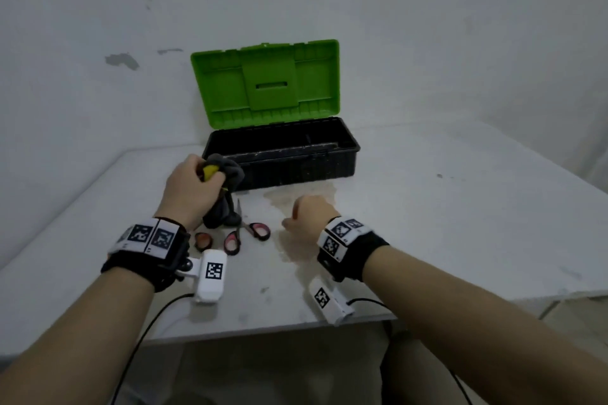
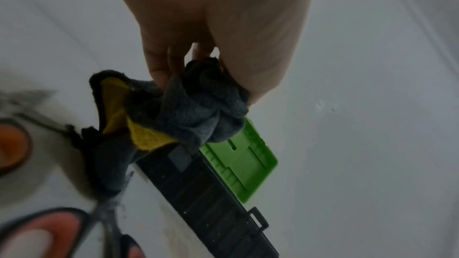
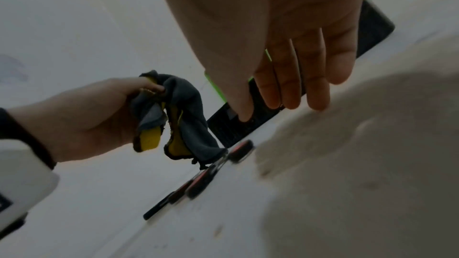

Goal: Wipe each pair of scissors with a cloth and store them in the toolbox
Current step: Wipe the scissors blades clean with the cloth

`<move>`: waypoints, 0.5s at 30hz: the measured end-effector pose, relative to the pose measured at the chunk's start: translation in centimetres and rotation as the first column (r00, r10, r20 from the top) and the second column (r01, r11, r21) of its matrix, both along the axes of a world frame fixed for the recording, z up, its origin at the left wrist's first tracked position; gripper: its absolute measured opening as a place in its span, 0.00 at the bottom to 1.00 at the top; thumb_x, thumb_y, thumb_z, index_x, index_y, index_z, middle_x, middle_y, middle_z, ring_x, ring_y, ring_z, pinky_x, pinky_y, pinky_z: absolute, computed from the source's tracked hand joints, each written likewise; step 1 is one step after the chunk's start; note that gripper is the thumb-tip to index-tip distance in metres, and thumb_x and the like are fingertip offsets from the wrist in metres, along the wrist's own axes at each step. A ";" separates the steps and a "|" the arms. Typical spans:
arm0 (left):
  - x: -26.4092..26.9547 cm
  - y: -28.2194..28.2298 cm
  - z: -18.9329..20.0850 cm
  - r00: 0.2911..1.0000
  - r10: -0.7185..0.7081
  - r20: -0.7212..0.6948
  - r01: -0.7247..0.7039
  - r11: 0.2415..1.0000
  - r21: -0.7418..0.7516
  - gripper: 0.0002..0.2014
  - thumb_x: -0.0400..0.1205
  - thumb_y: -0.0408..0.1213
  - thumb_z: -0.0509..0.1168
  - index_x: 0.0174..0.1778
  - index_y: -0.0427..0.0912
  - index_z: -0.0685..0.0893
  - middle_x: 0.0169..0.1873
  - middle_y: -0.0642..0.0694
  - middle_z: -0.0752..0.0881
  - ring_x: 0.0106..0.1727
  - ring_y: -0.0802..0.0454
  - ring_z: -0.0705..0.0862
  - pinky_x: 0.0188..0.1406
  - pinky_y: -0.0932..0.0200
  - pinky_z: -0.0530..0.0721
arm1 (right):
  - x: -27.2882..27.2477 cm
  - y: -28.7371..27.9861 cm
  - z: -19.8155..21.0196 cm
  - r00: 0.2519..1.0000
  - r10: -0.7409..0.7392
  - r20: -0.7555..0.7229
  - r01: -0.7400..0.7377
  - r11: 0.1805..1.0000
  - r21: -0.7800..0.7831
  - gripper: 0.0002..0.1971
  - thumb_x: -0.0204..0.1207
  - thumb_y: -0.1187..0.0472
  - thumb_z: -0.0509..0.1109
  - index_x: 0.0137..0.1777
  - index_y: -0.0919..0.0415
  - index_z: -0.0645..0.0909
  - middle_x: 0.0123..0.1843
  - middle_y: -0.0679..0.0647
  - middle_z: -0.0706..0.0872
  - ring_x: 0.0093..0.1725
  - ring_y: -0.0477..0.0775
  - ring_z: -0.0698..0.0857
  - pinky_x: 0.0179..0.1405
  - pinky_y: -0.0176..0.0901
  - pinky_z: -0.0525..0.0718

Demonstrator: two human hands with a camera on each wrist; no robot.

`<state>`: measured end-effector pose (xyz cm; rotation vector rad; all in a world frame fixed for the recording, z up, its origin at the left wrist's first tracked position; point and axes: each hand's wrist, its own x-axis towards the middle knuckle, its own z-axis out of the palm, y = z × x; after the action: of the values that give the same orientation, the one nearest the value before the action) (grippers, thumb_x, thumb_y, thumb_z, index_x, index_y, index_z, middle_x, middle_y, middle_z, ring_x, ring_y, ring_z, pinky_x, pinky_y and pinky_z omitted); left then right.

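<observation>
My left hand (image 1: pixel 210 176) grips a bunched grey and yellow cloth (image 1: pixel 230 171), held above the table in front of the toolbox's left end. The cloth (image 2: pixel 193 109) hangs down and its lower end touches the blades of a pair of red-handled scissors (image 1: pixel 250 233) lying on the table. A second pair's red handle (image 1: pixel 203 240) shows by my left wrist. The black toolbox (image 1: pixel 329 171) stands open, its green lid (image 1: pixel 266 82) upright. My right hand (image 1: pixel 301 212) hovers empty, fingers (image 3: pixel 285 89) relaxed, right of the scissors (image 3: pixel 211 172).
A brownish stain (image 1: pixel 296 197) spreads on the white table (image 1: pixel 460 207) under my right hand. The wall rises close behind the toolbox. The table's front edge (image 1: pixel 263 330) is near my forearms, with cables hanging from both wrist cameras.
</observation>
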<state>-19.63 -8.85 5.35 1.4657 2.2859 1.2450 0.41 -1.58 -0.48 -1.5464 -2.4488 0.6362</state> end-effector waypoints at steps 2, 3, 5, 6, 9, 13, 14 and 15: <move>-1.6 -1.0 -0.5 0.999 0.028 0.044 -0.028 1.000 0.004 0.11 0.83 0.44 0.66 0.53 0.40 0.77 0.48 0.39 0.84 0.51 0.39 0.82 0.47 0.49 0.77 | -2.9 -0.6 -0.3 1.000 0.021 0.014 -0.020 0.999 -0.036 0.23 0.78 0.42 0.69 0.58 0.63 0.80 0.54 0.60 0.86 0.49 0.61 0.86 0.46 0.48 0.86; -2.2 -1.4 -0.9 0.997 0.031 0.077 -0.031 1.000 0.001 0.11 0.84 0.45 0.65 0.54 0.41 0.77 0.49 0.40 0.84 0.52 0.39 0.82 0.48 0.48 0.78 | -4.0 -0.8 -0.3 0.999 0.037 0.033 -0.035 0.998 -0.054 0.25 0.77 0.39 0.69 0.56 0.63 0.81 0.51 0.59 0.86 0.47 0.60 0.86 0.43 0.47 0.86; -3.2 -2.0 -1.6 0.990 0.023 0.137 -0.023 1.000 0.001 0.11 0.85 0.47 0.63 0.55 0.43 0.76 0.49 0.41 0.84 0.52 0.41 0.82 0.49 0.47 0.79 | -5.6 -0.8 0.0 0.995 0.070 0.078 -0.064 0.995 -0.080 0.28 0.74 0.34 0.70 0.49 0.63 0.81 0.44 0.57 0.85 0.42 0.57 0.85 0.37 0.44 0.83; -3.6 -2.2 -1.9 0.986 0.012 0.164 -0.013 1.000 0.007 0.11 0.86 0.47 0.62 0.55 0.43 0.76 0.49 0.42 0.84 0.51 0.42 0.83 0.49 0.48 0.79 | -6.1 -0.8 0.0 0.992 0.079 0.097 -0.071 0.994 -0.085 0.28 0.71 0.33 0.72 0.46 0.62 0.80 0.41 0.56 0.84 0.39 0.56 0.84 0.34 0.43 0.81; -4.1 -2.3 -2.1 0.963 -0.019 0.269 0.010 0.999 0.035 0.10 0.87 0.46 0.61 0.55 0.43 0.77 0.48 0.44 0.84 0.51 0.46 0.83 0.50 0.48 0.79 | -7.0 -0.7 0.1 0.983 0.095 0.159 -0.081 0.992 -0.092 0.24 0.68 0.38 0.78 0.41 0.61 0.80 0.39 0.55 0.85 0.37 0.55 0.84 0.35 0.43 0.84; -4.0 -2.1 -1.8 0.917 -0.061 0.395 0.035 0.997 0.071 0.03 0.85 0.33 0.62 0.52 0.40 0.79 0.44 0.43 0.82 0.45 0.47 0.82 0.42 0.53 0.79 | -7.0 -0.5 0.8 0.975 0.100 0.200 -0.077 0.990 -0.117 0.18 0.74 0.46 0.75 0.45 0.63 0.80 0.42 0.56 0.84 0.41 0.57 0.84 0.39 0.45 0.84; -3.9 -2.0 -1.7 0.907 -0.070 0.416 0.042 0.996 0.074 0.04 0.85 0.31 0.61 0.52 0.41 0.79 0.43 0.43 0.82 0.43 0.48 0.81 0.40 0.55 0.79 | -6.7 -0.3 0.9 0.977 0.099 0.188 -0.076 0.989 -0.125 0.17 0.75 0.48 0.74 0.47 0.62 0.80 0.45 0.57 0.85 0.43 0.57 0.85 0.40 0.45 0.84; -3.7 -1.9 -1.6 0.896 -0.078 0.437 0.048 0.996 0.080 0.06 0.84 0.28 0.60 0.52 0.42 0.79 0.43 0.43 0.82 0.42 0.49 0.81 0.39 0.56 0.79 | -6.1 -0.1 1.2 0.982 0.092 0.167 -0.069 0.988 -0.139 0.15 0.75 0.49 0.73 0.48 0.62 0.81 0.47 0.57 0.86 0.45 0.57 0.86 0.41 0.45 0.83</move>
<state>-23.36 -10.76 3.70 1.1186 1.8985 1.4685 -5.69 -1.67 0.67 -1.6212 -2.6579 0.7203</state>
